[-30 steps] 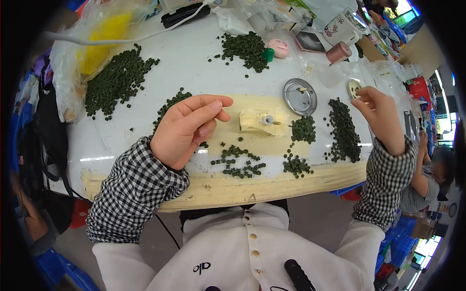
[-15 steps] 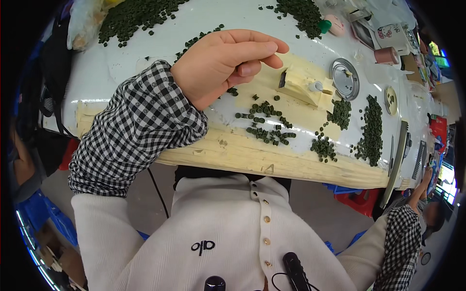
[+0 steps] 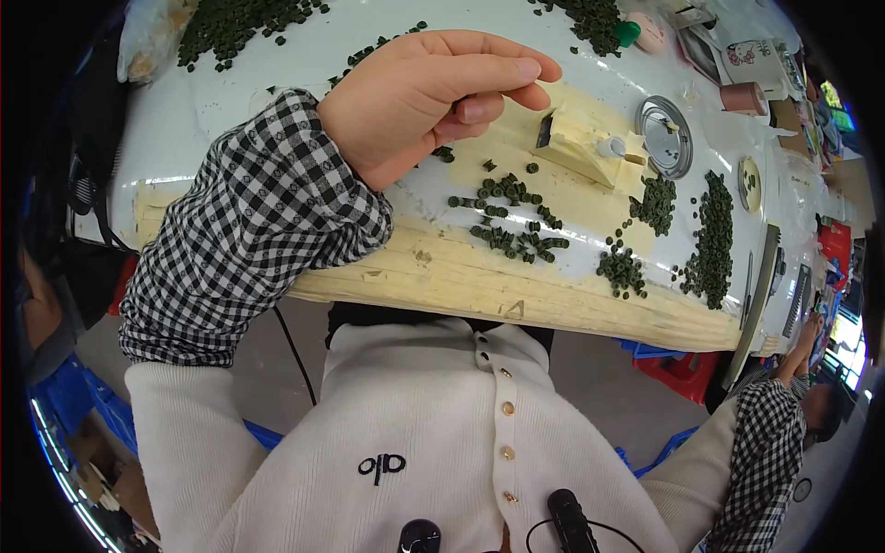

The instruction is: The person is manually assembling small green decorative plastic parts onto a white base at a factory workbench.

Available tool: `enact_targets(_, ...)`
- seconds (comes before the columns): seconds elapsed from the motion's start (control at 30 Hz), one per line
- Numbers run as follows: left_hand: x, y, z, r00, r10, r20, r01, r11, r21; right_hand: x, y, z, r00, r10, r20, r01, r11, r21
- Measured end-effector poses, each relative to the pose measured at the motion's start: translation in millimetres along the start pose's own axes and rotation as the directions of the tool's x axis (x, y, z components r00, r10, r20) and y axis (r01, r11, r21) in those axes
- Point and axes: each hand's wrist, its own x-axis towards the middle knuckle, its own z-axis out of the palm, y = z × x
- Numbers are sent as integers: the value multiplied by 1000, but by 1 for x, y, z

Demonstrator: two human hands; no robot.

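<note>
My left hand (image 3: 442, 92) hovers over the table, its wrist in a black-and-white checked sleeve. Its fingers curl and the thumb lies closed near the index fingertip; whatever may be between them is hidden or too small to make out. Right of the fingertips stands a cream wedge-shaped block (image 3: 585, 152) with a dark end and a short white tube (image 3: 610, 147) on it. Small dark green spool-like pieces (image 3: 516, 243) lie loose below the hand. Of my right arm only the checked sleeve (image 3: 758, 452) shows at the right; I cannot see the hand.
Bigger heaps of green pieces lie at the far left (image 3: 241, 29), far middle (image 3: 590, 20) and right (image 3: 713, 241). A round metal lid (image 3: 666, 138) lies beyond the block. The wooden table edge (image 3: 415, 281) runs before me. Another person's arm (image 3: 800, 355) reaches in at far right.
The whole view has shifted a little, with table and block sitting slightly higher in the picture. My left hand keeps the same curled shape and nearly the same place above the table.
</note>
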Motion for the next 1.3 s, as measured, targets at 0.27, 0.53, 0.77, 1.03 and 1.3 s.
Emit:
enact_targets(0.27,0,-1,2,1000,-2,-10,2,1000,-1,-6,3,3,997,-35,-71,39,997,59)
enact_targets(0.53,-3,0,-2,1000,-21,-12,20,999,-32,-30,6,1,907,-176,-382,291,918,269)
enact_targets(0.77,2,2,5,996,-93,11,93,992,-84,-57,32,58,500,483,-718,-231,874,427)
enact_targets(1.03,-2,3,4,992,-126,-6,124,984,-128,-16,82,104,520,613,-595,-753,658,19)
enact_targets(1.3,-4,3,7,993,-121,-15,118,983,-138,-12,89,104,640,567,-519,-718,682,-139)
